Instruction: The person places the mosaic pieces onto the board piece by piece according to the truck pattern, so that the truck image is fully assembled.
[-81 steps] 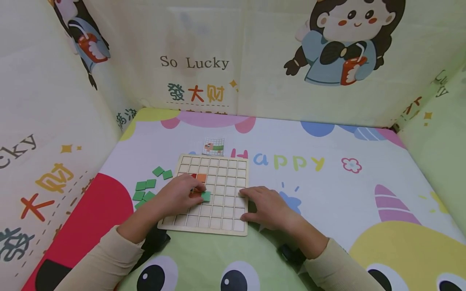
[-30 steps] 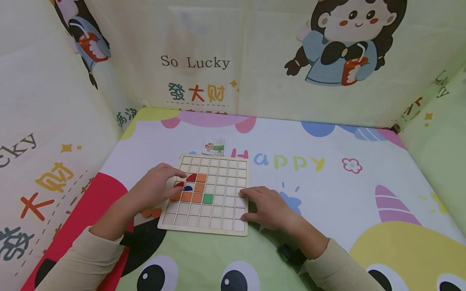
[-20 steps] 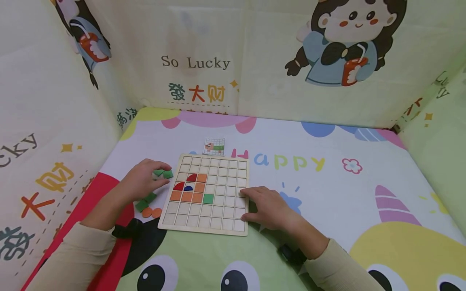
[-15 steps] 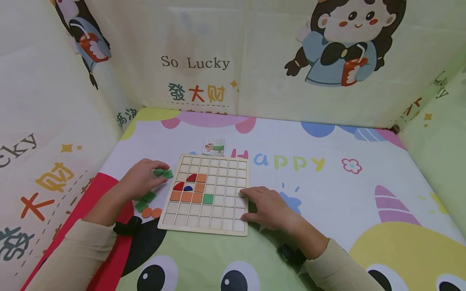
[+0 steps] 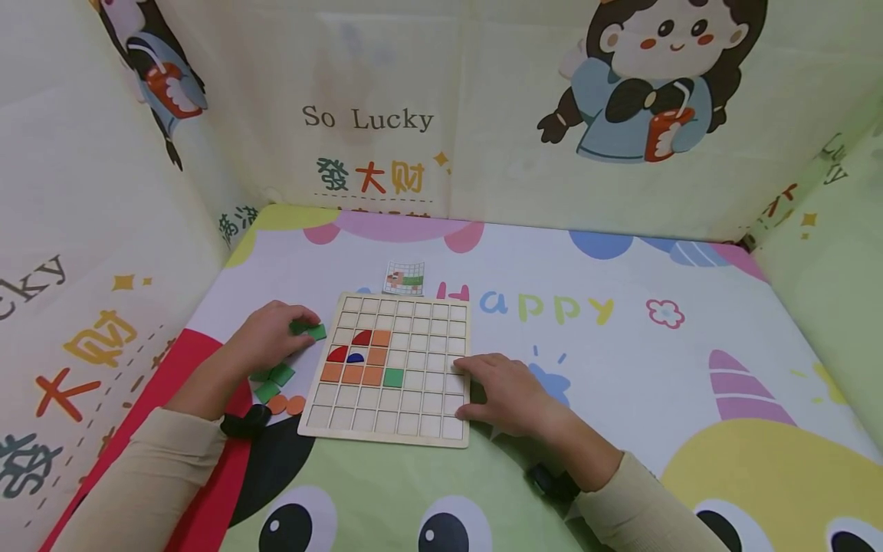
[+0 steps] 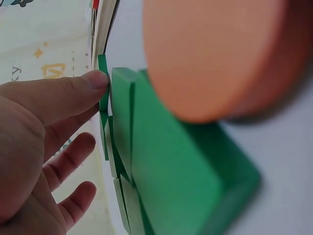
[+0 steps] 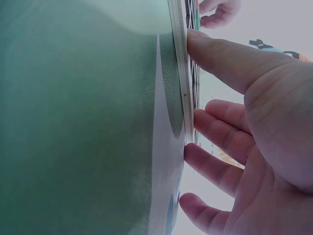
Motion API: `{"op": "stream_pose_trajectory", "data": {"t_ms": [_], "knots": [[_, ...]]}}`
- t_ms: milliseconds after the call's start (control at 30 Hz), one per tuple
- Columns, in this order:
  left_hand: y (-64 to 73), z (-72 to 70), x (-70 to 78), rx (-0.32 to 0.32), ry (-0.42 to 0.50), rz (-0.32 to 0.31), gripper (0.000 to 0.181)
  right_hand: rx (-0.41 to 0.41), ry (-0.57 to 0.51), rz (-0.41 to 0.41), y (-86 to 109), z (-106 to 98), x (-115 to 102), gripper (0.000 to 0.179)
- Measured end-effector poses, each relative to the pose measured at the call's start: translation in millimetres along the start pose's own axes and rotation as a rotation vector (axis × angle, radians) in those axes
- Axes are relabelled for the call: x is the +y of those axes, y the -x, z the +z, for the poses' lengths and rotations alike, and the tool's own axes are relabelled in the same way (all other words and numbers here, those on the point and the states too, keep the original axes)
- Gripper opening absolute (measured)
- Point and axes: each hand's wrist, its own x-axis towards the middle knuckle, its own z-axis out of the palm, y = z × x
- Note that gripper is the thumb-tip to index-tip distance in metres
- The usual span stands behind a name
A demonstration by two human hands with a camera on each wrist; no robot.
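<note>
In the head view my left hand (image 5: pixel 269 333) is left of the wooden grid board (image 5: pixel 428 441), over a group of green square tiles (image 5: pixel 280 374). Its thumb and forefinger pinch a green tile (image 6: pixel 102 100), seen edge-on in the left wrist view. My right hand (image 5: pixel 507 391) rests on the board's right edge, its thumb and fingers spread along it. Set in the grid are several orange squares (image 5: pixel 352 374), two red quarter-round pieces (image 5: pixel 362 337), a blue half-round piece (image 5: pixel 355 358) and one green square (image 5: pixel 393 377).
Two orange round pieces (image 5: pixel 295 405) lie beside the board's lower left side. Behind the board is a small picture card (image 5: pixel 404 279) with a gridded animal pattern. A printed cloth (image 5: pixel 586 345) covers the table, and patterned sheets (image 5: pixel 497 184) rise around it.
My left hand left the green square in the grid, moved left to the loose green tiles and took hold of one. The right hand has stayed on the board's edge.
</note>
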Motion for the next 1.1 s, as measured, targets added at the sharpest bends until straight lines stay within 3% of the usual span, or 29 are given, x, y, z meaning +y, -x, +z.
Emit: {"op": "stream_pose_trajectory", "data": {"t_ms": [533,800,1100], "knots": [[-2.4,-2.2,3.6,0.017,0.011,-0.041,0.044,-0.005,0.001,0.005,0.4,0.1,0.2,0.065],[-0.1,-9.6,15.7,0.035,0.002,0.014,0.039,-0.001,-0.004,0.004,0.1,0.2,-0.1,0.064],[6.4,-6.4,40.8,0.037,-0.009,0.068,0.034,0.003,0.01,0.006,-1.0,0.3,0.6,0.066]]}}
